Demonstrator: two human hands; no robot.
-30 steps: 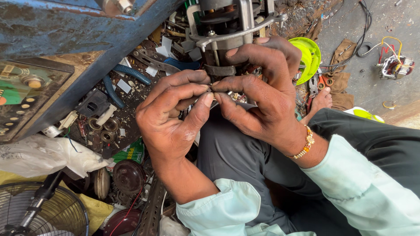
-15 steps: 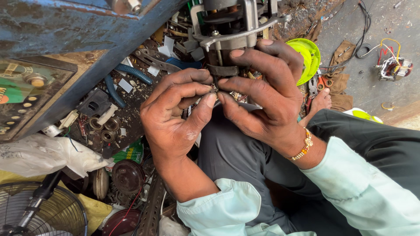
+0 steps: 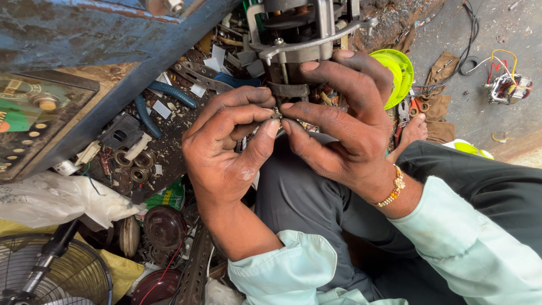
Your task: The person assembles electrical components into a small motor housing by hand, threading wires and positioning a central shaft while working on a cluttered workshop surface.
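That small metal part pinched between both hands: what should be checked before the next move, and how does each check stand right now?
1. Small part pinched by fingertips of both hands: ok.
2. Left hand grip steady: cannot tell.
3. Right hand also bracing the motor with its upper fingers: ok.
4. Part's thread or fit visible: cannot tell, fingers hide it.
5. Floor below free of clutter if the part drops: not ok, bearings and scraps lie there.
6. Pliers within reach: ok.
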